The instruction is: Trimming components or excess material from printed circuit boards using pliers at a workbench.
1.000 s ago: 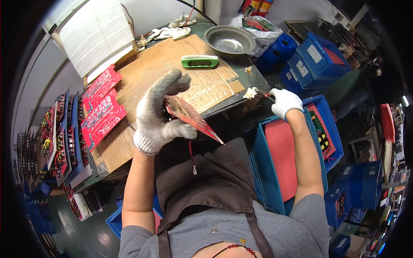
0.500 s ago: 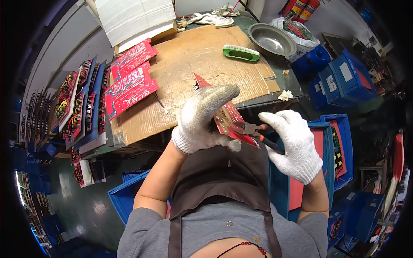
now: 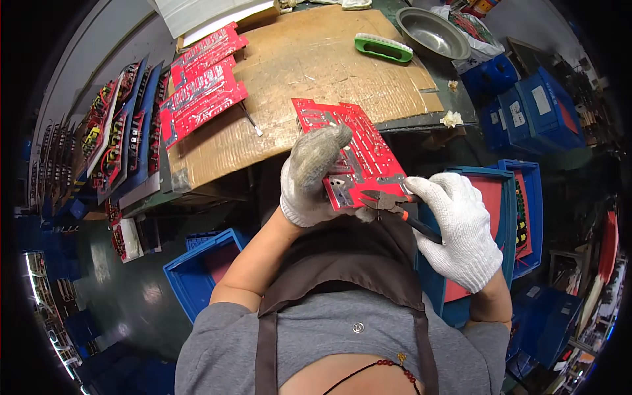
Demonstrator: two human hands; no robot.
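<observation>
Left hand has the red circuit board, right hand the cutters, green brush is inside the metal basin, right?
Not quite: the head view shows the green brush on the cardboard, outside the metal basin. The left hand has the red circuit board, the right hand the cutters.

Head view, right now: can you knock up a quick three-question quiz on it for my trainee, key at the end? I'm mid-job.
1. Which thing is in the right hand?
A. a metal bowl
B. pliers
C. a blue bin

2. True or false: the left hand is holding a red circuit board.

3. Fill in the missing word: the green thing with white bristles, resting on the cardboard, is a ____.

Key: 1. B. 2. True. 3. brush.
</observation>
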